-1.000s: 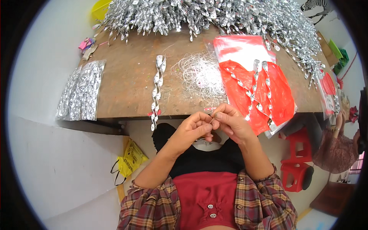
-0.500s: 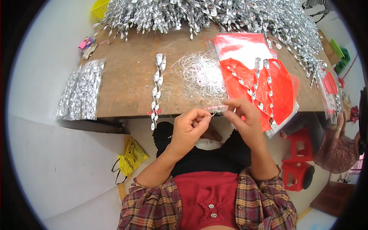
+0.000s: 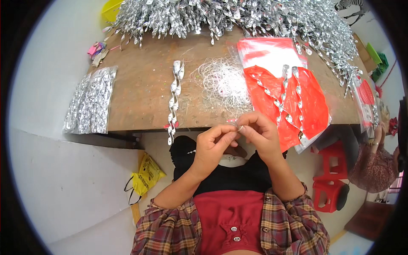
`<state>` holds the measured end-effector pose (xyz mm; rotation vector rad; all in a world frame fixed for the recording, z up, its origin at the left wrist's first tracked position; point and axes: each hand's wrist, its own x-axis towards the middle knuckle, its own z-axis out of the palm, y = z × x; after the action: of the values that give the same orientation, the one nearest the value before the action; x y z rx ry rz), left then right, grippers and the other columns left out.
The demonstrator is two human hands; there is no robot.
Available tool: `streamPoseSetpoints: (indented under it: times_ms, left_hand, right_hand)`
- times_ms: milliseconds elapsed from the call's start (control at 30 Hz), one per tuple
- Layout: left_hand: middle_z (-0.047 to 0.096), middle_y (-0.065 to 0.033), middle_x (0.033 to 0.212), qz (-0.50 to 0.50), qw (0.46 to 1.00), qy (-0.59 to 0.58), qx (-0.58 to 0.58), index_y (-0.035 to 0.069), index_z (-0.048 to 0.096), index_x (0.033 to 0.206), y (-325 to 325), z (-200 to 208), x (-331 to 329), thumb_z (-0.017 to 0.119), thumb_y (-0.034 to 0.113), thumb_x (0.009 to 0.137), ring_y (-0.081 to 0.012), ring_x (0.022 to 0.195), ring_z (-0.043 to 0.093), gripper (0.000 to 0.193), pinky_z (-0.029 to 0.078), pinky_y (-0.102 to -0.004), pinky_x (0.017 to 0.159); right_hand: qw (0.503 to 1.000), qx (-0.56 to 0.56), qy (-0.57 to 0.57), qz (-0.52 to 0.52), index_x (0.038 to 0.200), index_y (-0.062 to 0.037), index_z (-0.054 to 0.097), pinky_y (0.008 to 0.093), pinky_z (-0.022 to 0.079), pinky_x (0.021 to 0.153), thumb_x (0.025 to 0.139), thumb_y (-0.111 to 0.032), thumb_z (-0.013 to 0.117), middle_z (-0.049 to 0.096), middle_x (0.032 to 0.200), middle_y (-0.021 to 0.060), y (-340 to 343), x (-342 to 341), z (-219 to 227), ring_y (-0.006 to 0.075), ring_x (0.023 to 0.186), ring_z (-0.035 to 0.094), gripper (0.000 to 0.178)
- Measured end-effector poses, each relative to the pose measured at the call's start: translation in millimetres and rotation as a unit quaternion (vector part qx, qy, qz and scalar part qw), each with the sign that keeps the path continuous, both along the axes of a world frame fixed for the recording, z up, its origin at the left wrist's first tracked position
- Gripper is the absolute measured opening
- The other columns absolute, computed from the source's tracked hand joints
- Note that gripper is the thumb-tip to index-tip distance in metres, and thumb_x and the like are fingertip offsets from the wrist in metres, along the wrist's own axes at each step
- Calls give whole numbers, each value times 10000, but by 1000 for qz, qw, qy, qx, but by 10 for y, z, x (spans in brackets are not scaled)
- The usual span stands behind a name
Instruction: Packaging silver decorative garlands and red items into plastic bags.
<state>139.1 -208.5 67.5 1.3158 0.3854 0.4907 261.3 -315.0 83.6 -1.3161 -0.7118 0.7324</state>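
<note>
My left hand (image 3: 213, 147) and my right hand (image 3: 260, 137) meet just in front of the table edge, both closed in a pinch. Between their fingertips is a short bit of thin white string (image 3: 241, 128); most of it is hidden by the fingers. Just beyond them lies a loose tangle of white string (image 3: 225, 83). A twisted silver foil strip (image 3: 173, 102) lies to the left, its near end hanging over the edge. On the right, several more silver twists (image 3: 298, 91) rest on a red plastic sheet (image 3: 265, 80).
A big heap of silver foil twists (image 3: 204, 19) covers the far side of the table (image 3: 140, 85). A clear bag of silver strips (image 3: 91, 102) sits at the left edge. Red stools (image 3: 327, 195) and another person (image 3: 372, 165) are at the right. A yellow bag (image 3: 146, 174) is below left.
My right hand has come left to my left hand, and the fingertips now meet at the string. The right fingers, spread a little before, have closed. The foil strips stay put.
</note>
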Motion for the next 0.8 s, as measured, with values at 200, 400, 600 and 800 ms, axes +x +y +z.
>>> streamPoseSetpoints:
  times_ms: [200, 400, 600, 800]
  left_hand:
    - [649, -72, 874, 9, 995, -29, -95, -34, 624, 999, 30, 2, -11, 577, 75, 898, -104, 723, 594, 156, 472, -219, 695]
    - [647, -79, 857, 8, 995, -38, -97, -37, 626, 997, 26, -48, 4, 574, 73, 898, -102, 725, 588, 157, 472, -221, 697]
    - [639, -75, 832, -14, 989, -33, -144, -42, 623, 984, 36, -99, 31, 577, 60, 890, -104, 707, 580, 146, 474, -225, 694]
    - [633, -64, 814, -27, 985, -40, -168, -34, 617, 952, 44, -107, 50, 590, 77, 884, -96, 689, 568, 133, 468, -217, 679]
  right_hand:
    - [998, 4, 28, 53, 911, -23, 606, 198, 409, 615, 851, -93, 627, 503, 939, 5, -7, 52, -46, 56, 708, 487, 94]
    - [998, -3, 23, 57, 904, -19, 602, 199, 414, 646, 850, -82, 628, 501, 918, 10, -10, 52, -41, 57, 744, 495, 86]
    - [998, 17, -7, 55, 913, -4, 595, 206, 435, 691, 854, -57, 620, 507, 922, 20, -20, 53, -67, 73, 786, 530, 83]
    - [993, 19, 71, 95, 925, 1, 595, 211, 428, 734, 856, -66, 621, 524, 928, 24, -37, 69, -61, 76, 825, 534, 100]
